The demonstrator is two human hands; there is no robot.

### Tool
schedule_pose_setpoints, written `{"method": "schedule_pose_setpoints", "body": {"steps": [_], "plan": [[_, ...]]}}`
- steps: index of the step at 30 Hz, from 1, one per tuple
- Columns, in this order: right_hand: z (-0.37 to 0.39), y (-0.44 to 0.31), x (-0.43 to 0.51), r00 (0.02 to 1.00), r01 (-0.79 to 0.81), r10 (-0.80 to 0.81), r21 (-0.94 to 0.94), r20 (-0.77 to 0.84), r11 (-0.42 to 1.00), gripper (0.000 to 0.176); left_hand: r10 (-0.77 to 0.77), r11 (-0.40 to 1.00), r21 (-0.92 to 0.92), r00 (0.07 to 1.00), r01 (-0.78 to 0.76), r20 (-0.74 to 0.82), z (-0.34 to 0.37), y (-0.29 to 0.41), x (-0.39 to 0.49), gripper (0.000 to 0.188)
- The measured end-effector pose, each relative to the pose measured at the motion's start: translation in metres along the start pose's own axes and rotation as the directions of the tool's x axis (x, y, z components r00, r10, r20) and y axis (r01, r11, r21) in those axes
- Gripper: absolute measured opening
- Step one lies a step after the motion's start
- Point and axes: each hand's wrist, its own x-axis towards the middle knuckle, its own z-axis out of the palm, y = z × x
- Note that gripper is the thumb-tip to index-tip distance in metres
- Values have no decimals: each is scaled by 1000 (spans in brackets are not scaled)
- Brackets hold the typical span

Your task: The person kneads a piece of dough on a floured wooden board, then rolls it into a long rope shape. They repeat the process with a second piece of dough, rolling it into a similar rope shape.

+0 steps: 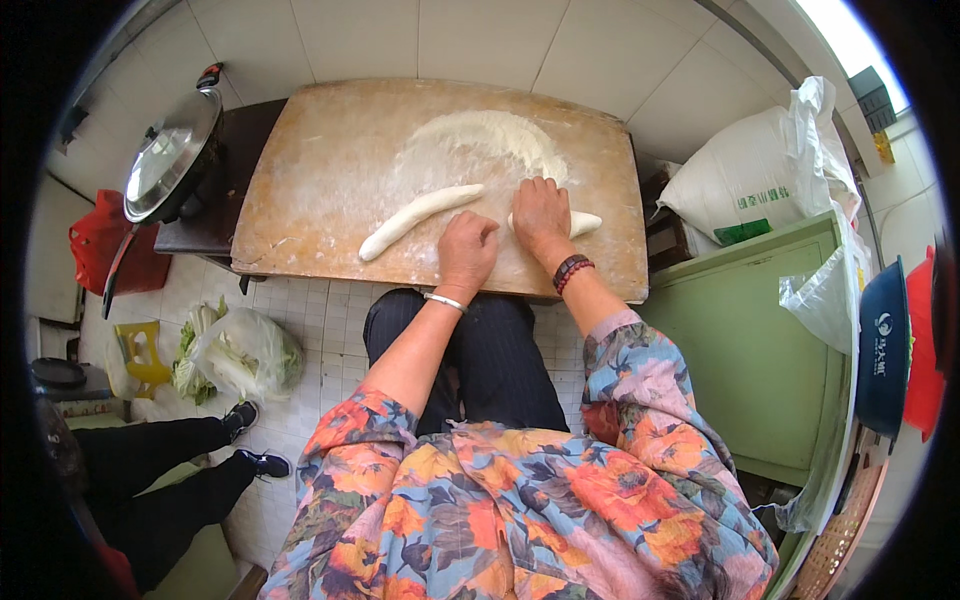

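Observation:
A wooden dough board [322,161] dusted with flour lies before me. My right hand [541,214] is over a shorter piece of white dough [585,223], fingers curled around it; its ends show on both sides of the hand. Left of it, my left hand [466,247] rests low over the board, fingers curled in and thumb near the index finger, with nothing visible in it. Just beyond that hand a long dough roll [420,217] lies slanted on the board, apart from the shorter piece. A curved heap of dry flour [487,131] spreads behind both hands.
A lidded wok [169,161] stands on a dark table at left, its handle jutting forward. A flour sack [739,176] and a green cabinet [750,345] flank the right. Bagged cabbage [247,352] sits on the floor, near another person's legs [165,465].

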Motion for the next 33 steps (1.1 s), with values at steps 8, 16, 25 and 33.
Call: {"method": "schedule_pose_setpoints", "body": {"steps": [8,16,25,33], "plan": [[1,-1,33,995,-50,56,-66,87,997,33,-81,996,-35,996,83,40,-2,5,1,8],[-6,-5,57,981,-109,112,-27,157,994,28,-19,1000,-2,1000,19,-12,-2,0,-1,8],[2,7,44,991,-110,107,30,85,993,51,-103,995,6,994,103,35,-2,4,2,4],[-10,11,-23,967,133,-137,-36,-216,990,29,-28,998,49,999,30,-37,5,-3,1,5]]}}
